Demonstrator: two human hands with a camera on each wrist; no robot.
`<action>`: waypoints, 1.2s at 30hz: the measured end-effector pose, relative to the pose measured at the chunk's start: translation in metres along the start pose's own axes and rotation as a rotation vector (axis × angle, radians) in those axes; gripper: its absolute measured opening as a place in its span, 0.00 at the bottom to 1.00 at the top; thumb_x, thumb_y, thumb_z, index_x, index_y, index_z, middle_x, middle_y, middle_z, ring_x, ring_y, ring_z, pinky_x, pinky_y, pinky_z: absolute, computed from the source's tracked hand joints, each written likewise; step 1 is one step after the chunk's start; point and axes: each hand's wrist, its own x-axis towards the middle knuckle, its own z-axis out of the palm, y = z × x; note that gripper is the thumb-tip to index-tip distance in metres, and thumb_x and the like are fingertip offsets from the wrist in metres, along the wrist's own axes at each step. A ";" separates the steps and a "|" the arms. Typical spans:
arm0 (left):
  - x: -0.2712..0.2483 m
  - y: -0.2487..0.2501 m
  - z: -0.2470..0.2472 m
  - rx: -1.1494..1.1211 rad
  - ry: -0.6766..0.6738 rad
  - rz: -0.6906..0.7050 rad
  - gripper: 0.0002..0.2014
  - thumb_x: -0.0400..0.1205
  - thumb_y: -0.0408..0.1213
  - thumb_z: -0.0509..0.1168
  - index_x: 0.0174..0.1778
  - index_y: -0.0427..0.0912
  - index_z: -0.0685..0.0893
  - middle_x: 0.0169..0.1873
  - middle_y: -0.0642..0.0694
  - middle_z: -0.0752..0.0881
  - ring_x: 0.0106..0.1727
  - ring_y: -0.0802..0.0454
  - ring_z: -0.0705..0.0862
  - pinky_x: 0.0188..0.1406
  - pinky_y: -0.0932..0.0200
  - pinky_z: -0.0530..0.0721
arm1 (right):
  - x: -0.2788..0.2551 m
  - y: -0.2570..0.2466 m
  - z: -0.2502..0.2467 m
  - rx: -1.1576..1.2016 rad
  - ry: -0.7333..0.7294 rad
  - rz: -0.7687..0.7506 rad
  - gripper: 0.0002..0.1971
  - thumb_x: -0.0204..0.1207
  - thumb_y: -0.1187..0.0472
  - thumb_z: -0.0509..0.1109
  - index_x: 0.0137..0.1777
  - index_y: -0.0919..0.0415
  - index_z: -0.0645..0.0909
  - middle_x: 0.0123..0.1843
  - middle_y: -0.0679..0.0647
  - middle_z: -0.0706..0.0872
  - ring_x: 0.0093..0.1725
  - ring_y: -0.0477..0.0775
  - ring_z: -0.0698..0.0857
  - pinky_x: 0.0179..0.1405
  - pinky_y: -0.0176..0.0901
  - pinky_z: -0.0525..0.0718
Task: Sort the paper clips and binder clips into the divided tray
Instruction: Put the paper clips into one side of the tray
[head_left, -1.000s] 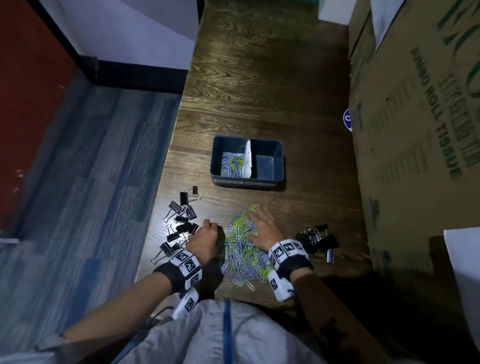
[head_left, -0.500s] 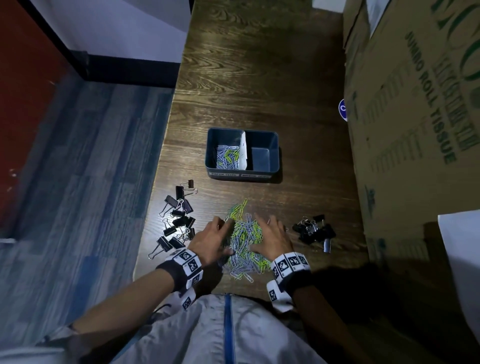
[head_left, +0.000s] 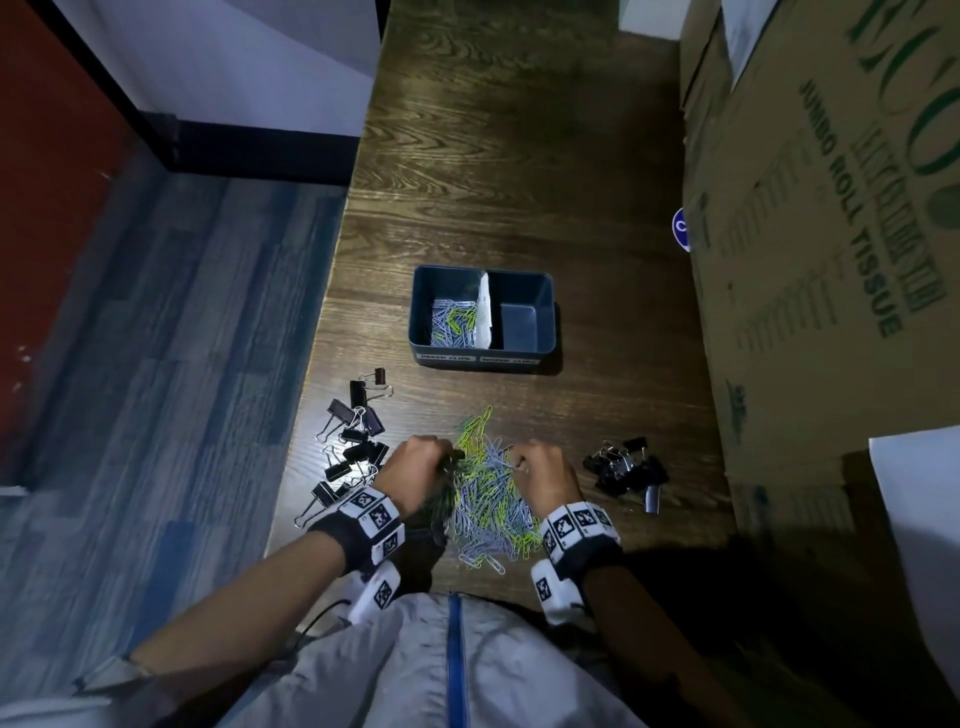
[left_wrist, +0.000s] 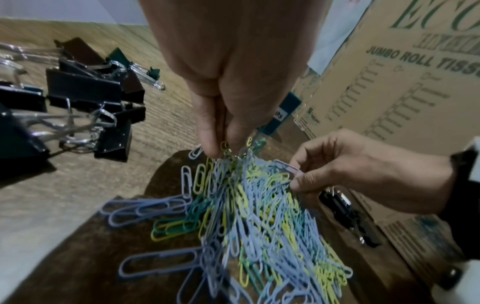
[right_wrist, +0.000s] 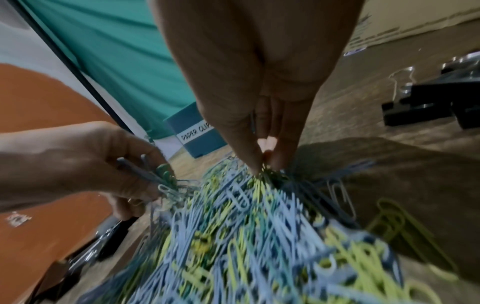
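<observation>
Both hands pinch tufts from the paper clips (head_left: 491, 499) heaped on the tabletop (head_left: 519, 156): left hand (head_left: 415, 467) at 9 o'clock, right hand (head_left: 545, 475) at 3. The divided tray (head_left: 483, 358) waits at 12. Tangled clips may trail and scatter when lifted.

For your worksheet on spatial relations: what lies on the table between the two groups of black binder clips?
In the head view, the paper clip pile lies between the left binder clips and right binder clips, with the left hand and right hand gripping clips from it.
</observation>
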 end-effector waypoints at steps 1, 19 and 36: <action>0.000 -0.002 -0.003 -0.018 0.007 -0.004 0.10 0.80 0.28 0.69 0.55 0.44 0.87 0.44 0.49 0.86 0.41 0.56 0.85 0.47 0.64 0.86 | 0.000 0.000 -0.004 0.009 -0.014 0.019 0.09 0.81 0.72 0.70 0.51 0.60 0.89 0.54 0.55 0.89 0.49 0.54 0.87 0.47 0.42 0.84; 0.075 0.040 -0.148 -0.178 0.428 0.101 0.11 0.78 0.35 0.73 0.56 0.39 0.88 0.46 0.45 0.90 0.43 0.57 0.86 0.46 0.62 0.87 | 0.005 -0.023 -0.078 0.243 0.105 -0.119 0.04 0.75 0.65 0.79 0.40 0.57 0.91 0.39 0.47 0.91 0.40 0.38 0.87 0.49 0.33 0.86; -0.002 -0.002 -0.062 -0.050 0.180 0.030 0.15 0.77 0.22 0.67 0.54 0.43 0.88 0.43 0.47 0.90 0.40 0.57 0.87 0.42 0.66 0.86 | 0.081 -0.103 -0.133 0.283 0.358 -0.269 0.10 0.71 0.72 0.76 0.44 0.55 0.92 0.44 0.49 0.92 0.43 0.47 0.87 0.44 0.38 0.84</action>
